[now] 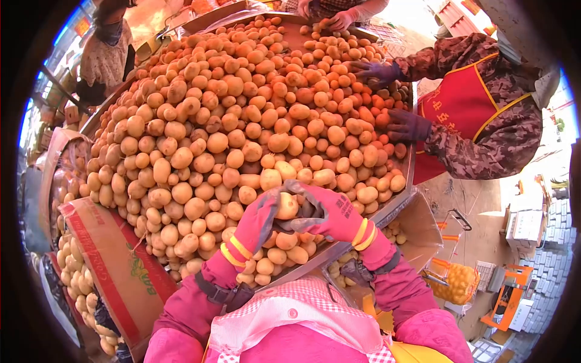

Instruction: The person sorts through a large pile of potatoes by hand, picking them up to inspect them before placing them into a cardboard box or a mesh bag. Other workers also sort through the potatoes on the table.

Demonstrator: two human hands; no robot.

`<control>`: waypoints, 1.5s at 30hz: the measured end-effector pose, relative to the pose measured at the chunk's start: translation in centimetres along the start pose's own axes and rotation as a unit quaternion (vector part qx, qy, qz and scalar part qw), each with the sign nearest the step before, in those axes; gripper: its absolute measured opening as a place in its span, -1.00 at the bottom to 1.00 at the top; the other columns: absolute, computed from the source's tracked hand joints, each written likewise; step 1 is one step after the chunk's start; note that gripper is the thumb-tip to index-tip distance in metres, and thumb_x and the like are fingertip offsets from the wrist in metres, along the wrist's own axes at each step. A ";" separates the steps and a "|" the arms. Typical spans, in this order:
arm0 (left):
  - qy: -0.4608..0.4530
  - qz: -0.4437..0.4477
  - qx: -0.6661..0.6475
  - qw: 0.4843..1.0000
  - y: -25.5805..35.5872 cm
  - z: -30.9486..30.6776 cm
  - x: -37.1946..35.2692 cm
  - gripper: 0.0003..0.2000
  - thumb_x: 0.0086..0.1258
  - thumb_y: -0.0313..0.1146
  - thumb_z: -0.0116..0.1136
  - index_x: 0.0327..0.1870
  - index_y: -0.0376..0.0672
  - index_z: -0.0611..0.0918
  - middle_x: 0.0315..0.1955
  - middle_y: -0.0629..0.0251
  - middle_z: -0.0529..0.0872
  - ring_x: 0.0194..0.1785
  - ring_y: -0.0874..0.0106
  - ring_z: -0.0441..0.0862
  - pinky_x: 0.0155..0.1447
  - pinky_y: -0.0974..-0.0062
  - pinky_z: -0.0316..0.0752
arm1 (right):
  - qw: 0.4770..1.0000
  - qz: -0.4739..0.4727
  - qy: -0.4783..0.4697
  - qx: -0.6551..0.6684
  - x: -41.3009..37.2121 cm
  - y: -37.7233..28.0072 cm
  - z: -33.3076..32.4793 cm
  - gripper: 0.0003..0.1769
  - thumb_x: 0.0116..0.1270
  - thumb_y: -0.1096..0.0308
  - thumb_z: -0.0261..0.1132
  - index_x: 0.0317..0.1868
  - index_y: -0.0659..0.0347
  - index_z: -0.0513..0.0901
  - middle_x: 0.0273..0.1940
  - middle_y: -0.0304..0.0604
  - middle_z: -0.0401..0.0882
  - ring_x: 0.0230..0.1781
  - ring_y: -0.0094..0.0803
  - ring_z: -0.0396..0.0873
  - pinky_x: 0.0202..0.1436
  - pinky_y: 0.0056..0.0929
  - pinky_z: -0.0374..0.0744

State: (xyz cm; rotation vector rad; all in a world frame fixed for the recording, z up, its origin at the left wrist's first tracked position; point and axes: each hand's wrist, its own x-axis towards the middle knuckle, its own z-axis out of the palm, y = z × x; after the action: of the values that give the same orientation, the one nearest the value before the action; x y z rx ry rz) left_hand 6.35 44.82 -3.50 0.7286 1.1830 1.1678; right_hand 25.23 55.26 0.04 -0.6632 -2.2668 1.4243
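Both of my hands wear pink gloves with dark grey palms and meet over the near edge of a big heap of potatoes (218, 143). A pale potato (287, 206) sits between them. My left hand (261, 219) has its fingers wrapped round the potato's left side. From the right, my right hand (321, 212) curls toward it, with a darker round thing, perhaps another potato, partly hidden under its fingers. The heap lies on a table with a metal rim (387, 209).
Across on the right, a person in a red apron (463, 100) has both gloved hands on the heap. Other people stand at the far side. A cardboard box (118, 266) is at the left, another box (417, 227) at the right, beyond it a netted sack (457, 284).
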 end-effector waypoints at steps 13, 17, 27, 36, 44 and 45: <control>0.044 0.132 0.057 0.989 -1.8 1.4 1.6 -0.51 0.72 -0.11 -0.12 0.49 -0.24 0.34 0.31 0.16 0.52 0.37 0.35 0.47 0.47 0.40 0.37 | 0.978 0.019 0.205 -0.045 -0.3 3.4 3.3 -0.64 0.49 0.29 0.23 0.21 0.23 0.52 -0.18 0.04 0.67 -0.26 -0.03 0.68 -0.21 -0.19 0.62; 0.070 0.106 -0.100 0.987 2.6 3.4 1.9 -0.47 0.67 -0.25 -0.01 0.54 -0.25 0.24 0.40 0.04 0.40 0.38 0.24 0.49 0.41 0.27 0.48 | 0.869 0.151 0.286 -0.374 3.9 12.8 -8.5 -0.45 0.35 0.20 0.33 0.30 0.18 0.49 0.25 0.09 0.49 0.25 0.01 0.50 0.32 -0.10 0.50; 0.025 0.051 0.147 0.988 1.4 2.6 -0.1 -0.33 0.47 -0.34 0.21 0.56 -0.19 0.22 0.33 0.01 0.48 0.25 0.18 0.61 0.27 0.26 0.56 | 0.977 0.164 0.138 -0.021 2.3 6.6 -5.1 -0.49 0.36 0.04 0.43 0.14 0.21 0.61 -0.20 -0.16 0.71 -0.19 -0.52 0.63 -0.08 -0.42 0.59; -0.102 0.033 0.342 0.933 -7.0 2.1 -2.7 -0.39 0.45 -0.37 0.26 0.49 -0.25 0.34 0.22 0.14 0.62 0.15 0.41 0.65 0.17 0.45 0.55 | 0.979 0.183 0.072 -0.047 -5.8 2.7 5.2 -0.63 0.45 0.01 0.28 -0.16 0.19 0.57 -0.44 0.01 0.65 -0.41 -0.02 0.68 -0.34 -0.15 0.57; 0.008 0.125 0.273 0.954 -4.4 3.7 -2.8 -0.43 0.51 -0.37 0.19 0.50 -0.18 0.31 0.21 0.17 0.61 0.17 0.43 0.62 0.17 0.46 0.54 | 0.877 0.310 0.109 0.349 -4.9 5.3 4.9 -0.75 0.50 0.28 0.25 0.05 0.25 0.62 -0.23 -0.07 0.71 -0.30 -0.32 0.68 -0.19 -0.34 0.61; 0.015 0.115 0.241 0.964 -3.5 3.6 -2.6 -0.42 0.51 -0.39 0.17 0.52 -0.16 0.28 0.22 0.17 0.60 0.18 0.43 0.61 0.18 0.46 0.54 | 0.863 0.291 0.112 0.397 -4.3 5.7 4.0 -0.73 0.49 0.29 0.26 0.08 0.26 0.61 -0.19 -0.06 0.71 -0.24 -0.30 0.68 -0.14 -0.34 0.60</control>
State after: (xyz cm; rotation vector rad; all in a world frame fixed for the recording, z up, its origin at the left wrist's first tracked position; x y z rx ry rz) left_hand 10.96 41.80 -4.87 1.2465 1.4574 1.0882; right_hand 27.62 52.09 -7.08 -1.1719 -1.1331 2.1979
